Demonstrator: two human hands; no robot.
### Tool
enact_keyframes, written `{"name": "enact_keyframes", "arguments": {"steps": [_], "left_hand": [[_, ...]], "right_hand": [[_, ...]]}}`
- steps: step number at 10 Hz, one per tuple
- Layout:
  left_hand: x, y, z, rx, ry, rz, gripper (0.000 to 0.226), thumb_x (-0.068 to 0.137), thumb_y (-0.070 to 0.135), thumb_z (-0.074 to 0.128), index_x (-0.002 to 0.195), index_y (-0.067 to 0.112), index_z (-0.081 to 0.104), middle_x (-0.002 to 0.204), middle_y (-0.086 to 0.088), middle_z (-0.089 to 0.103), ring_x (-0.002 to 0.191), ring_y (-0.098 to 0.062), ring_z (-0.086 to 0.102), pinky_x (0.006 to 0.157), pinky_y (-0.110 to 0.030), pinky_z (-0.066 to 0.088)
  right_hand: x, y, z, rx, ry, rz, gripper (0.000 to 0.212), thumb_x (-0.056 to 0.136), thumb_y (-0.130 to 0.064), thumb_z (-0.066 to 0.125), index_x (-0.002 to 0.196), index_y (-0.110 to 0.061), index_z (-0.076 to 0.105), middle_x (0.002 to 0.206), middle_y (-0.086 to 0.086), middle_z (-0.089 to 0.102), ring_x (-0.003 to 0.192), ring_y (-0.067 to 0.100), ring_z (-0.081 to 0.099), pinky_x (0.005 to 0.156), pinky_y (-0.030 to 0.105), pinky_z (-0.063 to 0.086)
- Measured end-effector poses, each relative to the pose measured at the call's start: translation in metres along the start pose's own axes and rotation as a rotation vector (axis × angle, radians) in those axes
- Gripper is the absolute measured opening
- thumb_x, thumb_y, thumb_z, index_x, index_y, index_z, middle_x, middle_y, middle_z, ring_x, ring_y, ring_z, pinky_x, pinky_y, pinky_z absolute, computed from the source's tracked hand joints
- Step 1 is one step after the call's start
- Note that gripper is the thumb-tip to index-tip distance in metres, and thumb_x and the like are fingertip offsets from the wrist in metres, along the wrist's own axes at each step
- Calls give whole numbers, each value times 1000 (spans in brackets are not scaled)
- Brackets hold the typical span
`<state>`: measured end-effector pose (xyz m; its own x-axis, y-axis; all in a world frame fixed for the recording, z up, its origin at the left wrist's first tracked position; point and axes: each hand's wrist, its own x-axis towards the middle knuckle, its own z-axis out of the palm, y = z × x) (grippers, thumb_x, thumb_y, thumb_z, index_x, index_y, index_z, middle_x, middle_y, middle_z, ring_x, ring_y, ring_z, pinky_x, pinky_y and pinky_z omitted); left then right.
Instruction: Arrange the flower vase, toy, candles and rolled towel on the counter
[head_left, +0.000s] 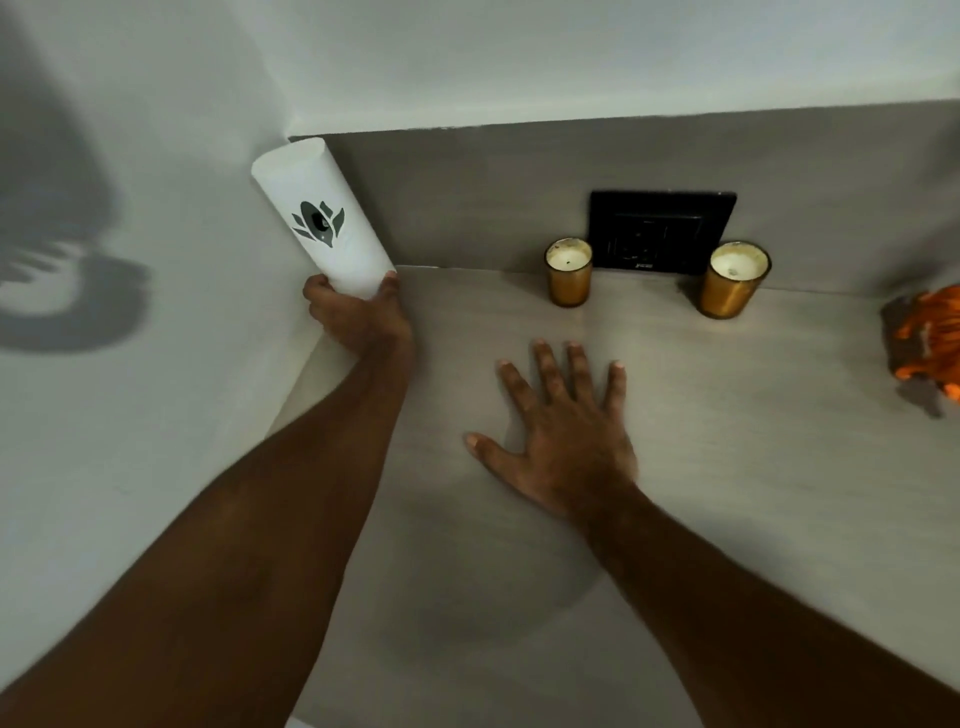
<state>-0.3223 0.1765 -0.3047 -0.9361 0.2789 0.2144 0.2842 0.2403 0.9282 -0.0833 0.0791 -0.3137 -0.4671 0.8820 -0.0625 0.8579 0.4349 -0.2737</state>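
A tall white vase (319, 218) with a dark leaf emblem stands in the counter's far left corner, leaning left in this wide view. My left hand (358, 317) grips its base. My right hand (558, 431) lies flat on the grey counter (753, 415), fingers spread, holding nothing. Two amber glass candles stand by the back wall: one (568, 271) at centre, another (732, 279) to its right. An orange and grey toy (927, 345) lies at the right edge, partly cut off. No flowers or rolled towel are in view.
A black socket plate (662, 231) sits on the grey backsplash between the two candles. A white wall (130, 389) runs along the counter's left side, with shadows cast on it.
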Motion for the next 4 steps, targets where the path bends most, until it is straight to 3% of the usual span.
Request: {"name": "enact_keyframes", "arguments": {"steps": [3,4], "left_hand": [[7,6,9,160,37,-20,85,56,42,92,122,19,43,123,-7,54,104,-36,63,94,-40,53],[5,8,12,132,45,-34,105,54,43,93,137,18,35,131,-11,51,117,-35,59,103,-41,48]], "right_hand": [[2,-1,-5,-34,-67,6,96,74,-95,6,152,-41,-11,167,2,-14,152,34,-20,117,71,-5],[5,-4,-8,-10,-74,-7,98,74,-95,11,153,-40,-7,168,2,-11,153,33,-17,118,70,-5]]}}
